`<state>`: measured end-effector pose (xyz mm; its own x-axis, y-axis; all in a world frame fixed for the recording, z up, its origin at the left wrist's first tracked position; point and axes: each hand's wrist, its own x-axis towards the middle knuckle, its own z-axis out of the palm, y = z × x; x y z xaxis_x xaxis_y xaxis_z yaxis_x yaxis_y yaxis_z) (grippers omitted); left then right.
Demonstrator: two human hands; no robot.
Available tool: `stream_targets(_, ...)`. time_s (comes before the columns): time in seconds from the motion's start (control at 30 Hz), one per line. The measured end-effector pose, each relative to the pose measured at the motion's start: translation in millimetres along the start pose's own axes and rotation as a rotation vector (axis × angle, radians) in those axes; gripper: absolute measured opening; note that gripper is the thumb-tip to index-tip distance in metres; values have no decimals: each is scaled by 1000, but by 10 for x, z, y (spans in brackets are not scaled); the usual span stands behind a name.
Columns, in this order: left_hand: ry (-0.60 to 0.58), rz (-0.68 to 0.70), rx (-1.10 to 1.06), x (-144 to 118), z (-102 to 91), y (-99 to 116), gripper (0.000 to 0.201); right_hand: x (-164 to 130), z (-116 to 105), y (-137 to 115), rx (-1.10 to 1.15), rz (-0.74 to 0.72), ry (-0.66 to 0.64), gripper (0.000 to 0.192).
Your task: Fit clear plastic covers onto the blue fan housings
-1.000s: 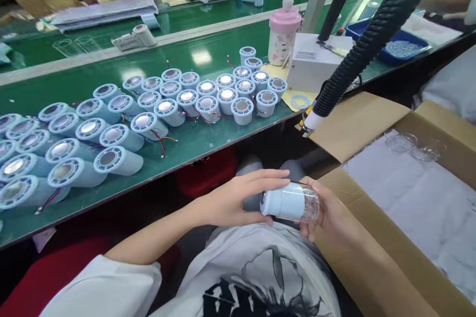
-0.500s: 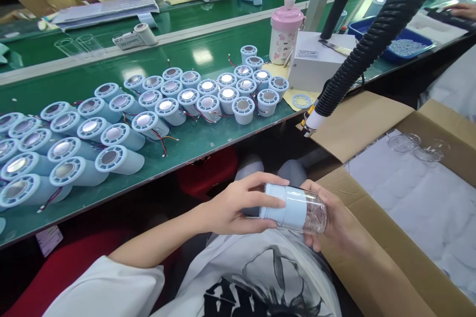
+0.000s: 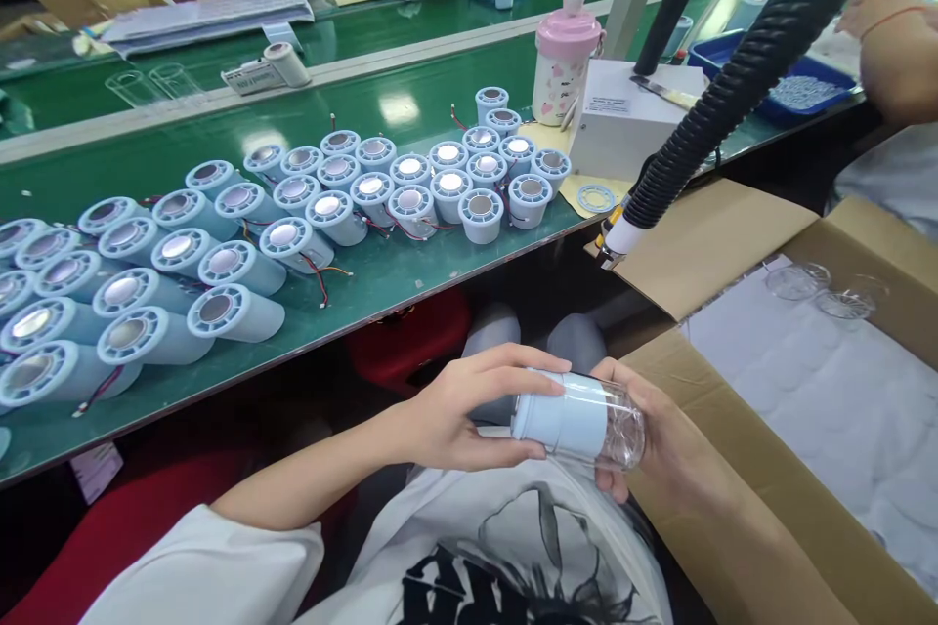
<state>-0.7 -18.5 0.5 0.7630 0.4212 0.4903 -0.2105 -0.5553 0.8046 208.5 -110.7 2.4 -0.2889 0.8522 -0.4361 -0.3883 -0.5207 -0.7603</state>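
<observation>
Above my lap I hold a light-blue cylinder [image 3: 546, 422] that sits partly inside a clear plastic cup [image 3: 624, 425], the two lying almost level. My left hand [image 3: 484, 405] wraps the blue end, fingers over the top and thumb below. On the other side my right hand [image 3: 663, 425] grips the clear cup near its closed end, with fingertips showing underneath. On the green bench beyond stand several similar light-blue cylinders [image 3: 238, 312] with round metal discs in their ends and thin wires.
An open cardboard box [image 3: 660, 381] holding clear round parts is at my right. Above it hangs a black corrugated hose [image 3: 703, 117]. A pink-lidded bottle [image 3: 555, 68] and a white box-shaped device [image 3: 622, 122] stand on the bench. Co-workers' hands [image 3: 886, 24] show across and to the right.
My hands keep the same hold, with the cylinder and cup barely shifted. At the upper right, a co-worker's hand and forearm have moved further into view.
</observation>
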Motion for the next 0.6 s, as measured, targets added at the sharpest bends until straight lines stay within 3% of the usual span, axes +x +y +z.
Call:
stream_targets(0.1,-27,-20,-38,-21,10,-30,51,18,17,8,13,27,20,42)
stream_targets(0.3,-12,-198,-292,-50,40,-130,79,69,14,21,95,120,6,44)
stream_targets(0.6,-25,-326,-260,-24,54,-86,76,96,78,-71,144,328,-84,71)
